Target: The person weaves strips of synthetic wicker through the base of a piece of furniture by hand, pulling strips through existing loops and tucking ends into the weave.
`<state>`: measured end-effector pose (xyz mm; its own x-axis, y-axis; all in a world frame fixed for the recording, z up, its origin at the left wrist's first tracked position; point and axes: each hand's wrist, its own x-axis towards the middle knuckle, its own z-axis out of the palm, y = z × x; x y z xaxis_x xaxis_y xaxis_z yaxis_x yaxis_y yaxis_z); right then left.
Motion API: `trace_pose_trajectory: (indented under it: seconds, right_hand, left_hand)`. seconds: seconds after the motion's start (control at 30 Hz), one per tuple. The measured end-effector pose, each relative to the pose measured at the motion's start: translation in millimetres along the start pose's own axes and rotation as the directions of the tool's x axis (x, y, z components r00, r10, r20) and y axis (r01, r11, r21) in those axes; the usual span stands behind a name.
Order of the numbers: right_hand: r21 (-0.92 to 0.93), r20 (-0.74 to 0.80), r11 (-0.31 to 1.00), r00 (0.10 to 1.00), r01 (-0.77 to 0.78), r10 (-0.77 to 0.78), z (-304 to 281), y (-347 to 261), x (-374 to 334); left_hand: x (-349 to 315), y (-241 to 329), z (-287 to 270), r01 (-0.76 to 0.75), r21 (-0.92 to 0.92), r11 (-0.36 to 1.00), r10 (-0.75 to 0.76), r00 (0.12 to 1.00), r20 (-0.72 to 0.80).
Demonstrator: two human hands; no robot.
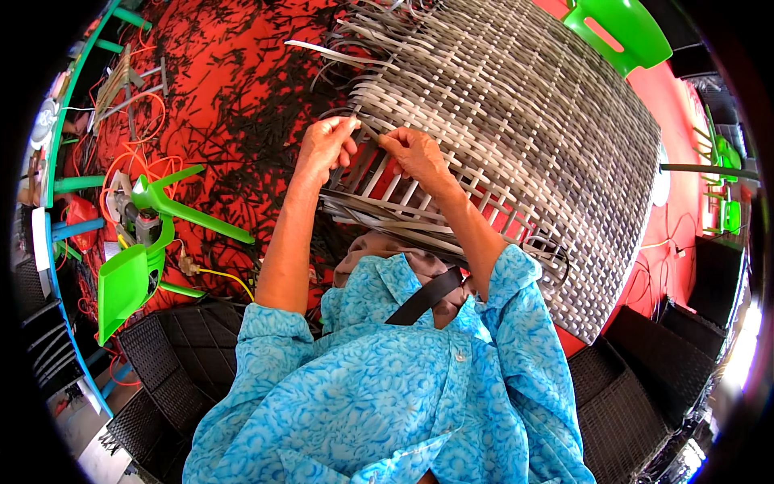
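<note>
A large rounded wicker piece (532, 121) woven from grey and white flat strips fills the upper right. Its near edge is unfinished, with loose strip ends (387, 210) sticking out over a red frame. My left hand (325, 145) pinches a dark strip at that open edge. My right hand (413, 152) grips the same strip area just to the right, fingers closed on it. Both hands almost touch. My forearms come up from blue patterned sleeves (387, 379).
A red floor (234, 81) littered with black strip cuttings lies behind. A toppled green plastic stool (145, 242) with tools on it sits left, with orange cable around it. Dark woven panels (177, 355) lie lower left and lower right. Another green chair (621, 28) stands top right.
</note>
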<state>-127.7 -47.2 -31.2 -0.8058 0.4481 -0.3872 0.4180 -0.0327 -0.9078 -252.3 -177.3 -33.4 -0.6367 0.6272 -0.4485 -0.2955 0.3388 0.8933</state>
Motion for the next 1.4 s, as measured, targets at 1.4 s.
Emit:
trace_pose_trajectory:
  seconds: [1.4]
  right_hand:
    - [-0.529, -0.246, 0.835, 0.913, 0.154, -0.324, -67, 36, -211]
  left_hand:
    - [59, -55, -63, -0.009, -0.348, 0.938, -0.038, 0.991, -0.130]
